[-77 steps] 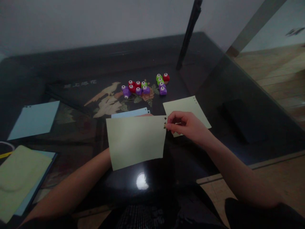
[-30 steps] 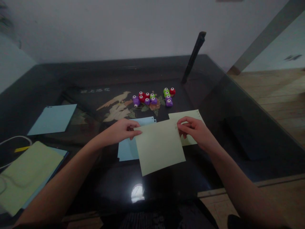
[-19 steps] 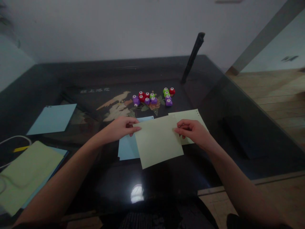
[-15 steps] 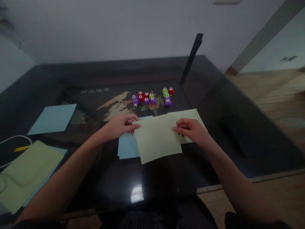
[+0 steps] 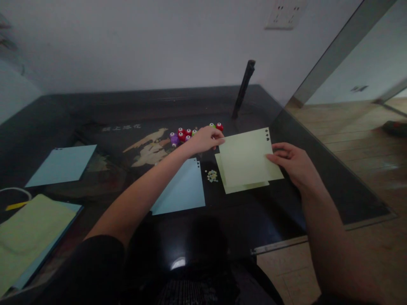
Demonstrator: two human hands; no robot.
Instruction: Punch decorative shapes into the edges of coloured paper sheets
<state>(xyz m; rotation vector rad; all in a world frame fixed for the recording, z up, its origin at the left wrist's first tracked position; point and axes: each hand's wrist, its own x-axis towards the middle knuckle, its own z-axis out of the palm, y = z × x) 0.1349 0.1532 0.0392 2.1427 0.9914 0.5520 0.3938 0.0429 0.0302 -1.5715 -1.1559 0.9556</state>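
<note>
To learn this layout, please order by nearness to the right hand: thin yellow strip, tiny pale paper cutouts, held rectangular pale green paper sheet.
1. Held pale green sheet: touching the right hand.
2. Cutouts: left of the sheet.
3. Yellow strip: far left.

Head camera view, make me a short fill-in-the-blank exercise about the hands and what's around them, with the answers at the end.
1. The left hand pinches the top green sheet at its upper ____ corner.
2. The right hand holds that sheet by its ____ edge.
3. The paper bits lie between the green paper and paper coloured ____.
4. The small blocks with eyes are red, green and ____.

Missing words: left; right; blue; purple.
</note>
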